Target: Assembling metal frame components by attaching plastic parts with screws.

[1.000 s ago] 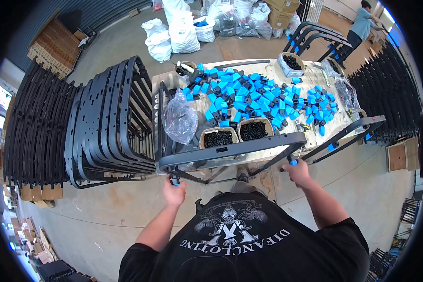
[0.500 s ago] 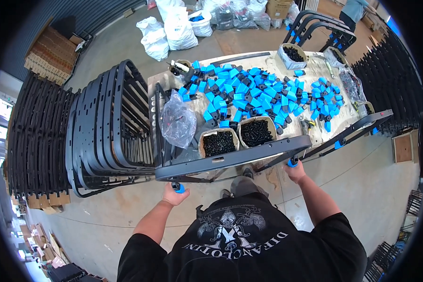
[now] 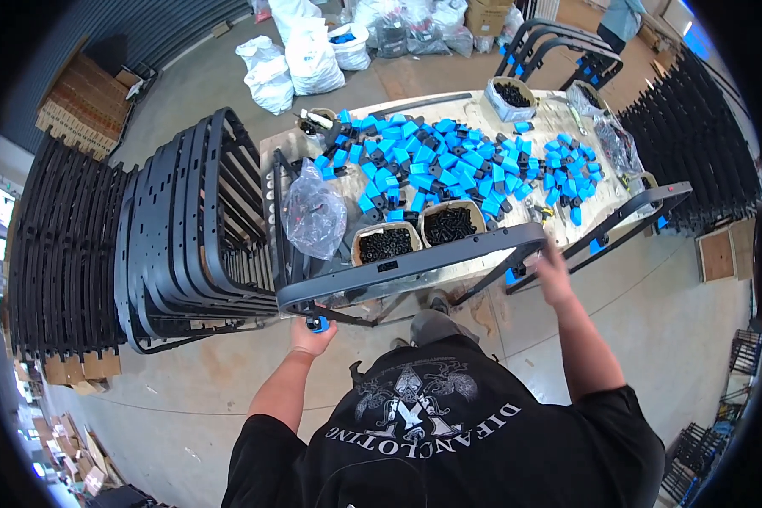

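Note:
A dark metal frame with rounded corners (image 3: 432,257) lies across the near edge of the table, its long bar toward me. My left hand (image 3: 311,339) is closed round a blue-and-black plastic fitting (image 3: 320,324) under the frame's left corner. At the right corner is my right hand (image 3: 554,275), blurred by motion, its fingers hard to make out. Close to its left, another blue-and-black fitting (image 3: 514,276) shows on the frame. Just behind the long bar stand two tubs of small black parts, the left tub (image 3: 387,245) and the right tub (image 3: 450,225).
Blue-and-black fittings (image 3: 449,161) are heaped on the table (image 3: 525,222). A clear plastic bag (image 3: 314,216) lies at its left end. Dark frames (image 3: 173,229) stand stacked on the left, more frames (image 3: 694,144) on the right. White sacks (image 3: 313,63) and a person (image 3: 622,21) are beyond.
My right hand has left its grip on the right fitting and moved up to the frame's corner. My left hand keeps its hold. The view has shifted slightly.

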Demonstrator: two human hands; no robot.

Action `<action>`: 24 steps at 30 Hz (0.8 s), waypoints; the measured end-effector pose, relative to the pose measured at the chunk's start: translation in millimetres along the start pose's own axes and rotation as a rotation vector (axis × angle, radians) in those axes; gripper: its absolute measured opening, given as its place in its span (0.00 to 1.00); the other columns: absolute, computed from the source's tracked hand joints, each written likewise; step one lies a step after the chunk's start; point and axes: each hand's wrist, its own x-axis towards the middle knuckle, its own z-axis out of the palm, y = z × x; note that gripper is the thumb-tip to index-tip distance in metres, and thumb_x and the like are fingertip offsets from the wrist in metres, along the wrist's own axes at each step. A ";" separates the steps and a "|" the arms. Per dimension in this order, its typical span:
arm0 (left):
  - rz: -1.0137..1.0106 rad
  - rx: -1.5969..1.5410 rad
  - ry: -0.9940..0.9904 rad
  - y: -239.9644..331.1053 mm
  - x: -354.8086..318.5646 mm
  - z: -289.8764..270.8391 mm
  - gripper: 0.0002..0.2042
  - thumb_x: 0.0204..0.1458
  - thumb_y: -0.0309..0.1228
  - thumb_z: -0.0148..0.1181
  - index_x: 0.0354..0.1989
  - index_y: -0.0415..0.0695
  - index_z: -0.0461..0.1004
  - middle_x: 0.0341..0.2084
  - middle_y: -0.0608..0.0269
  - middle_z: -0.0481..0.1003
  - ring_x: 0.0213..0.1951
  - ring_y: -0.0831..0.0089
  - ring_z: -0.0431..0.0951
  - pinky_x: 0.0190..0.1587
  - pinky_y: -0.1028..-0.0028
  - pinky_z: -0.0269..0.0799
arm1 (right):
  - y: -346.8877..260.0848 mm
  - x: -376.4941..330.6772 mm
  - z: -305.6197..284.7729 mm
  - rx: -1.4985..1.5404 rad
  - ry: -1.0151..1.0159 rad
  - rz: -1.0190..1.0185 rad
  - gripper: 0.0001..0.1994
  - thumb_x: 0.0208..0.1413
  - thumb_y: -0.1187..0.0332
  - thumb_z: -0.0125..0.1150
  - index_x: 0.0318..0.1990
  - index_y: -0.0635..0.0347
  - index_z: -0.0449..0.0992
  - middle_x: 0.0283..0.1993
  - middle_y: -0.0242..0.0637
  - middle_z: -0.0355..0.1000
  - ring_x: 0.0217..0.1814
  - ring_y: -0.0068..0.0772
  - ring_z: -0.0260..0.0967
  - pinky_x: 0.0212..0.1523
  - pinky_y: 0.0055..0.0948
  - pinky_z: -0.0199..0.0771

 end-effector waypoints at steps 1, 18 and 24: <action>0.000 -0.003 0.018 -4.7 -2.1 -0.1 0.22 0.42 0.34 0.74 0.46 0.43 0.75 0.37 0.61 0.81 0.40 0.70 0.82 0.46 0.68 0.77 | -37.8 4.2 -0.9 0.100 0.104 -0.150 0.26 0.61 0.59 0.58 0.64 0.62 0.67 0.57 0.40 0.70 0.61 0.34 0.66 0.63 0.36 0.64; 0.144 0.223 0.409 201.5 45.0 -142.6 0.06 0.56 0.22 0.58 0.40 0.38 0.77 0.35 0.50 0.79 0.35 0.59 0.81 0.42 0.66 0.77 | -164.5 148.6 243.0 -0.897 -0.701 -0.435 0.13 0.49 0.60 0.65 0.34 0.60 0.80 0.35 0.48 0.79 0.41 0.52 0.78 0.41 0.45 0.77; 0.132 0.411 -0.331 203.8 208.3 -82.6 0.13 0.56 0.29 0.55 0.47 0.40 0.80 0.38 0.52 0.81 0.41 0.55 0.82 0.48 0.63 0.76 | -154.0 150.9 240.6 -0.900 -0.944 -0.333 0.14 0.50 0.58 0.63 0.35 0.61 0.81 0.37 0.50 0.79 0.42 0.51 0.78 0.44 0.46 0.77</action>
